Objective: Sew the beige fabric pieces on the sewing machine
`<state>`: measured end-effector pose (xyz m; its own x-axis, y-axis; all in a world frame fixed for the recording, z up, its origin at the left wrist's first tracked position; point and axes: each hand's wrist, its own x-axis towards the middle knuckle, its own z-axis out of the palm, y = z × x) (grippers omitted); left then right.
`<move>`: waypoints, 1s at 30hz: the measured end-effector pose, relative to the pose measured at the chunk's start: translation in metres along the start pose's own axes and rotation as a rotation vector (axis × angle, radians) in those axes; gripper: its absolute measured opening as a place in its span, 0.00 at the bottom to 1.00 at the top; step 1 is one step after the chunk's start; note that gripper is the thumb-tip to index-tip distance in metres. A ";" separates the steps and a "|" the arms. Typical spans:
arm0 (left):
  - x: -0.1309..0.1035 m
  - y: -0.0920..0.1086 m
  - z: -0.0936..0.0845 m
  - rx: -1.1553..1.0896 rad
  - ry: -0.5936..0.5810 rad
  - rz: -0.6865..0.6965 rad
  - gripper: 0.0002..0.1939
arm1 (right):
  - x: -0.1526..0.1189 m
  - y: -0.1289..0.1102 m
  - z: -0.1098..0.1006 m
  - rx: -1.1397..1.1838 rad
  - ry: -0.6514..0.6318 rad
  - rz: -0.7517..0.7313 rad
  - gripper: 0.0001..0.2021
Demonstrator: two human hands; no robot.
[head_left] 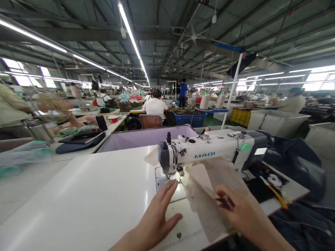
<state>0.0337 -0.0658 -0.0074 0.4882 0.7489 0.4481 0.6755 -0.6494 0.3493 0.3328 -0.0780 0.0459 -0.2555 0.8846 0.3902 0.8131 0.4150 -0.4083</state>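
My left hand [158, 214] is open above the white bed of the sewing machine [209, 150]. Its fingertips reach close to the needle plate [161, 182], and the thumb stands apart. Beige cloth [204, 198] lies under the machine's arm, to the right of the needle area, and hangs toward the front edge. Over the right part of this cloth is my right hand [234, 205], its fingers curled. Something small, dark and purplish shows within those fingers, too hidden to name.
Tools and a yellow-handled item [280, 198] lie right of the machine. Dark cloth [300, 167] is heaped beyond. Thread cones [205, 102] stand behind. A lilac-lined bin [141, 137] borders the table's far edge. A fan [51, 104] and a flask [38, 130] are at left.
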 end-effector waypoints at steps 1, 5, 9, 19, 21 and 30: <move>0.003 0.011 -0.007 -0.084 -0.008 -0.014 0.50 | -0.004 -0.016 -0.008 0.055 -0.045 -0.052 0.06; 0.015 0.034 -0.048 -0.406 -0.205 -0.042 0.56 | -0.011 -0.061 -0.031 0.257 -0.249 -0.202 0.07; 0.011 0.022 -0.077 -0.706 -0.576 -0.204 0.48 | -0.012 -0.071 -0.029 0.380 -0.141 -0.106 0.06; -0.006 -0.015 -0.105 -0.982 -0.474 -0.673 0.29 | 0.020 -0.068 0.036 0.587 0.041 0.168 0.11; -0.001 -0.031 -0.115 -0.497 -0.245 -0.734 0.26 | 0.020 -0.064 0.059 0.487 -0.008 0.239 0.11; -0.083 0.000 -0.040 0.217 -0.476 -0.002 0.40 | -0.009 -0.045 0.110 0.104 -0.194 0.118 0.11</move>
<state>-0.0294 -0.1331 -0.0114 0.6498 0.7600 0.0061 0.7510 -0.6433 0.1490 0.2412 -0.0807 -0.0301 -0.2656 0.9484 0.1734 0.7875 0.3172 -0.5285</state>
